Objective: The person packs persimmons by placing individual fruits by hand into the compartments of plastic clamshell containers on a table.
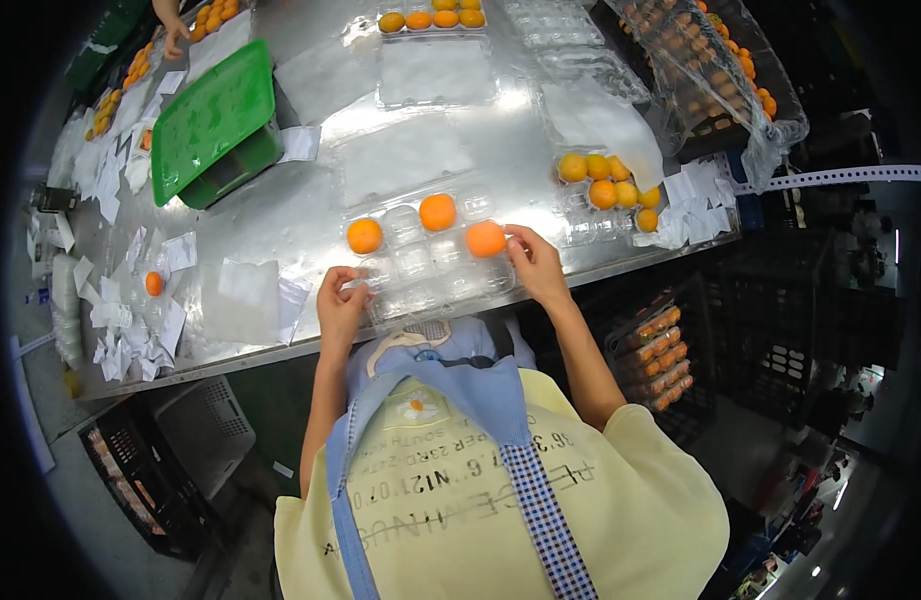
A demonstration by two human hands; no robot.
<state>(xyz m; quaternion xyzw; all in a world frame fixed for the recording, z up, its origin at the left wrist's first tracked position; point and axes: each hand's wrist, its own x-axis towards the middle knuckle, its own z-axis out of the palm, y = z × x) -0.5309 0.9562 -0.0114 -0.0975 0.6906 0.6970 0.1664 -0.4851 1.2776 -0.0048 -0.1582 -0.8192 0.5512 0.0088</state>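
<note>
A clear plastic fruit tray (416,262) with moulded cups lies at the table's front edge. It carries three oranges: one orange (365,236) at the far left, another orange (438,212) at the back, and a third orange (486,239) on the right side. My left hand (343,303) is at the tray's left edge, thumb and fingers curved and slightly apart, holding no fruit. Beside the right-hand orange is my right hand (537,264), its fingertips at or against the fruit's right side. The fingers are apart and do not wrap round it.
Left stands a green lid (216,115) on a bin. A single small orange fruit (155,284) lies among paper scraps. Right are a partly filled tray (606,185) and a plastic-lined crate (701,80). Another person's hand (175,35) shows top left. Crates stand below the table edge.
</note>
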